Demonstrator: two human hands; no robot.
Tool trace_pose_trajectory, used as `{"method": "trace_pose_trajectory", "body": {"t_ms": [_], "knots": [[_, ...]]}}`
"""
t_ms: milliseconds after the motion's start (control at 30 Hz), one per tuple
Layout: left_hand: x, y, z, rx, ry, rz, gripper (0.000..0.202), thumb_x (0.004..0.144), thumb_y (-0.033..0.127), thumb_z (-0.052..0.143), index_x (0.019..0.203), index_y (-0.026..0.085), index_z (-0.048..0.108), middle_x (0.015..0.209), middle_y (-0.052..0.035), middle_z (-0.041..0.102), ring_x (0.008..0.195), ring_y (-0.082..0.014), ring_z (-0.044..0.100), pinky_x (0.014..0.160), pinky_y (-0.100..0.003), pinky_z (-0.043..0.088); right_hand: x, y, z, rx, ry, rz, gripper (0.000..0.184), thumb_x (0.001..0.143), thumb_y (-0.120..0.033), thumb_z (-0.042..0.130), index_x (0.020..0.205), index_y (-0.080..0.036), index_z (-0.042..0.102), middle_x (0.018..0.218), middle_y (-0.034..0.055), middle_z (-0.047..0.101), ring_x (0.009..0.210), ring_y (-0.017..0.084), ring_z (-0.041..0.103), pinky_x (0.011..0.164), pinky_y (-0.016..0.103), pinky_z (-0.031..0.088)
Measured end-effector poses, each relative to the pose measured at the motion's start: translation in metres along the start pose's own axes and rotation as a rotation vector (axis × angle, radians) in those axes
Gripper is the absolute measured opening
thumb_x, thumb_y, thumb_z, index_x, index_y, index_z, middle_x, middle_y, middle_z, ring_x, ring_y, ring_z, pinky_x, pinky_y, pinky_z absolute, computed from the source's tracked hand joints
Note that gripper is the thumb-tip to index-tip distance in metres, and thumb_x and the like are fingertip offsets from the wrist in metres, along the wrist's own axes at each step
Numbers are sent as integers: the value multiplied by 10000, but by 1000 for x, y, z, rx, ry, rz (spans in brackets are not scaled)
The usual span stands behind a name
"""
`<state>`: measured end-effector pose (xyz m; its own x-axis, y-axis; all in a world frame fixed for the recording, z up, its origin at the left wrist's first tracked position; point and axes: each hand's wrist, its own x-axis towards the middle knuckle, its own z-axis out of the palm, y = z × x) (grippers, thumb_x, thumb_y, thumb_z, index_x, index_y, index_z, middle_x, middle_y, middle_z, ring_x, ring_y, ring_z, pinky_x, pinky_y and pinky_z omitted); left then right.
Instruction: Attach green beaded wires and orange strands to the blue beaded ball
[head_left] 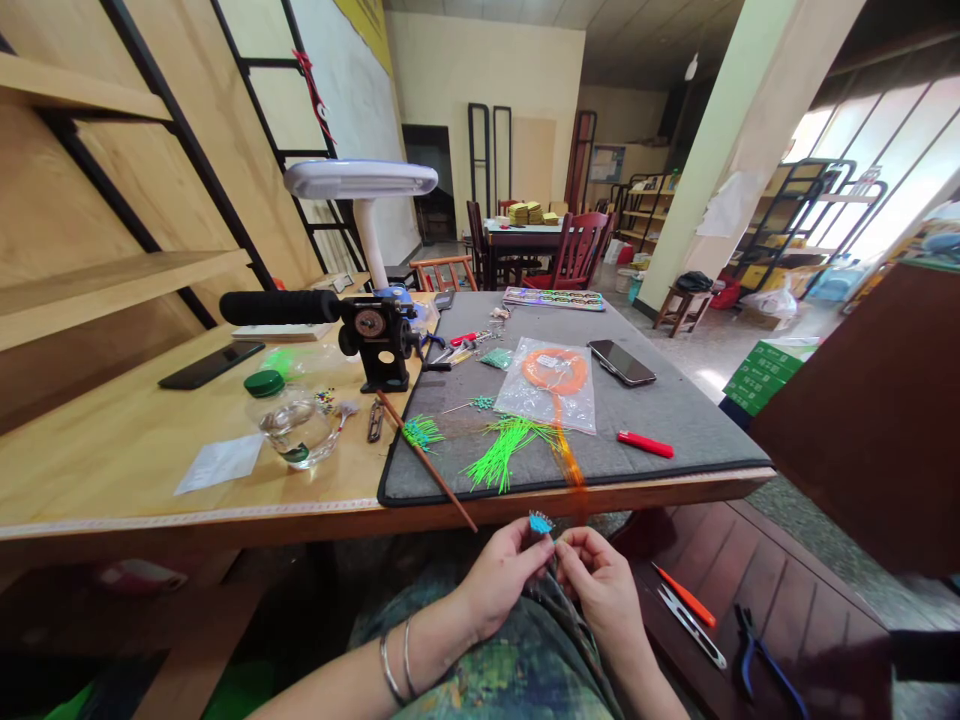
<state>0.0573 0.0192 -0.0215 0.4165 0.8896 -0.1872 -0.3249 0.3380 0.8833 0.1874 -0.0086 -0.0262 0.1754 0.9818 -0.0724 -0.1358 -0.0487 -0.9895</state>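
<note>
Over my lap, my left hand (506, 570) pinches a small blue beaded cluster (540, 522) between thumb and fingers; fine tips stick out of its top. Close beside it, my right hand (596, 575) has thumb and forefinger pressed together just below the cluster. What those fingertips hold is too small to make out. Beyond my hands, a fan of bright green strands (510, 450) lies on the grey mat (465, 475). Orange strands (570, 465) hang over the table edge from a clear plastic bag (517, 385) with an orange coil (553, 370) on it.
A brown stick (431, 465) juts past the table edge, beside a blue-green bundle (422, 432). Left stand a black winding device (382, 345) and a clear jar (296, 430). A red pen-like object (645, 444) and phone (622, 362) lie right. Snips (694, 628) and pliers (765, 660) rest on a wooden seat.
</note>
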Motion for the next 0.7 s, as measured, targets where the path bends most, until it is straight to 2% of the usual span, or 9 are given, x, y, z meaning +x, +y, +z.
{"method": "trace_pose_trajectory", "body": {"t_ms": [67, 233, 400, 700], "knots": [[1, -1, -1, -46, -1, -22, 368, 669, 417, 781, 812, 157, 564, 683, 38, 551, 597, -99, 512, 595, -236, 366, -1, 1, 0, 26, -15, 32, 418, 641, -547, 764, 713, -165, 610, 490, -25, 587, 414, 95, 474, 430, 207, 356], [1, 1, -3, -89, 37, -51, 374, 640, 387, 808, 809, 149, 575, 651, 55, 543, 552, -74, 497, 563, -216, 347, -8, 5, 0, 81, -13, 50, 532, 658, -526, 769, 1008, -174, 578, 518, -32, 621, 442, 114, 511, 446, 209, 375], [0, 2, -2, -99, 53, -52, 394, 614, 399, 824, 794, 152, 575, 632, 65, 527, 550, -65, 464, 562, -207, 336, -15, 10, 0, 80, -22, 10, 509, 724, -518, 727, 1050, -181, 529, 524, -47, 603, 439, 98, 480, 445, 197, 350], [1, 1, -3, 0, 38, 22, 364, 656, 419, 795, 790, 158, 578, 714, 37, 533, 616, -86, 478, 594, -215, 364, -13, 17, 1, 71, -45, -20, 503, 755, -508, 709, 1074, -175, 506, 524, -53, 591, 447, 85, 462, 445, 185, 344]]}}
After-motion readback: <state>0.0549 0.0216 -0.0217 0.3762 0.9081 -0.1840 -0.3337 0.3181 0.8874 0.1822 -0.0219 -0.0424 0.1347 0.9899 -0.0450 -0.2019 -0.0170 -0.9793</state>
